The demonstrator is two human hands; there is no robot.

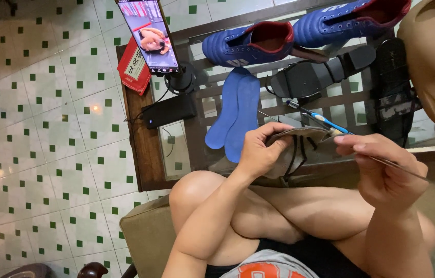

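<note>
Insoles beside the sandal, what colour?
Blue, both insoles; head view shows them clearly.

There is a single view, taken from the person's head and looking steeply down over the lap. It sits close: the crossed bare knees fill the lower middle, and the left hand and right hand lie near the centre, large in the picture. The view faces forward and down, so the bench runs across the frame just beyond the hands, its far edge cut by the top border. Left of the left hand the tiled floor spreads out well below. Beyond the left hand a phone on a stand leans toward the camera. The picture is tilted, the bench edges running slantwise.
</note>
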